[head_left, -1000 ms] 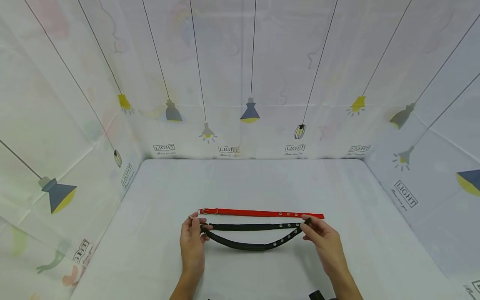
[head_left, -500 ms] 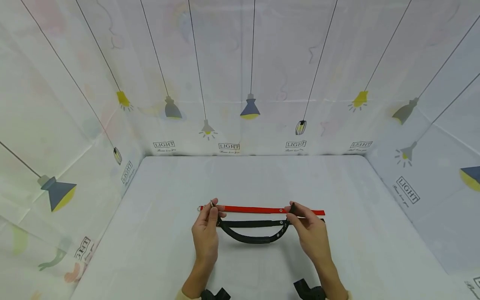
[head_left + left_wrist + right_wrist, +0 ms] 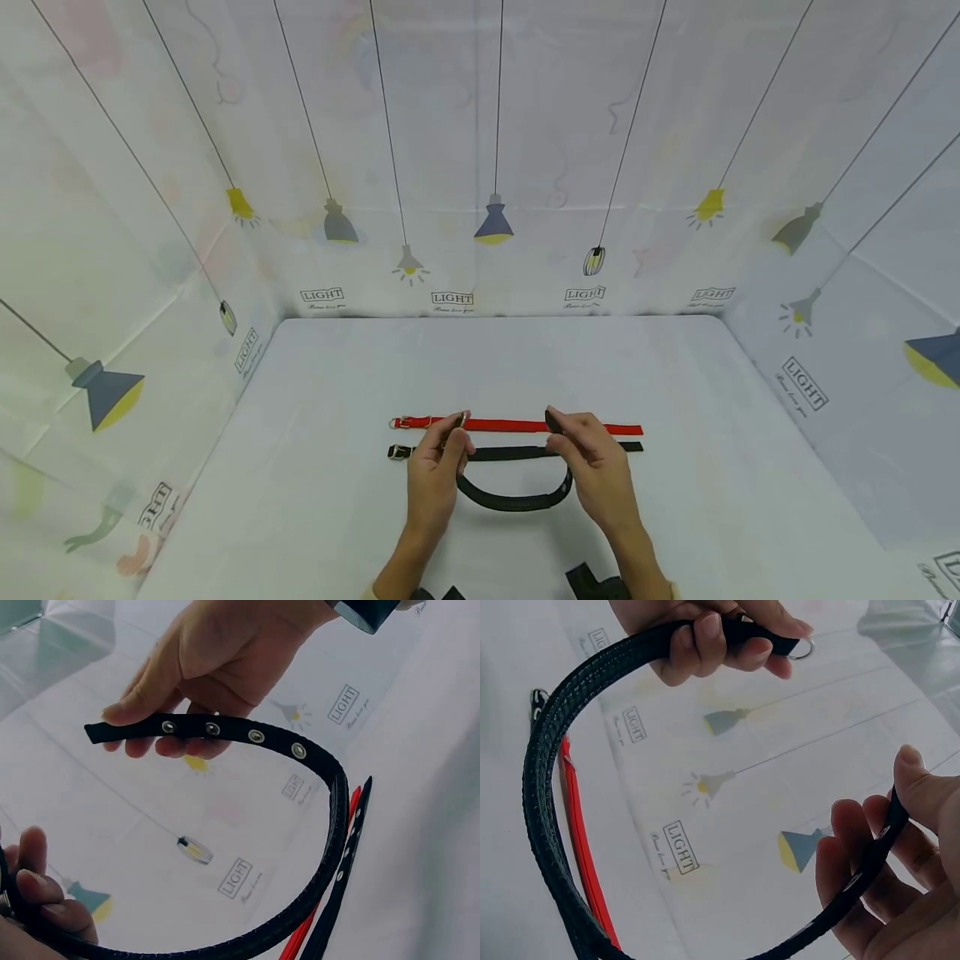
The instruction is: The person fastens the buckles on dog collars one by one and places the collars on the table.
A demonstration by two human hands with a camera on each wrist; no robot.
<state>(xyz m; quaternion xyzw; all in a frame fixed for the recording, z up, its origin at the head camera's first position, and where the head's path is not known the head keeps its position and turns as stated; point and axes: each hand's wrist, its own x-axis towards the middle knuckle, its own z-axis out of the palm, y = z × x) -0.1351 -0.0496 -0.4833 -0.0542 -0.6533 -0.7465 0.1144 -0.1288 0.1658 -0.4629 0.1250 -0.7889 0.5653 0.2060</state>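
Between both hands a black collar (image 3: 517,502) hangs in a U-shaped bend above the table. My left hand (image 3: 433,483) pinches its buckle end, where a metal ring (image 3: 802,649) sticks out in the right wrist view. The strap end is gripped between thumb and fingers of my right hand (image 3: 600,479). Metal eyelets (image 3: 256,736) run along that end in the left wrist view. Behind the hands, a red collar (image 3: 502,426) lies straight on the table. A second black collar (image 3: 510,454) lies parallel and nearer me, partly hidden by both hands.
The white tabletop (image 3: 337,375) spreads around the collars. Cloth walls (image 3: 480,125) printed with hanging lamps stand at the back and sides. A black device (image 3: 596,583) sits at my right wrist, near the bottom edge of the head view.
Both hands have come closer together, so the held collar bends more deeply. The buckle of the black collar on the table now shows to the left of my left hand.
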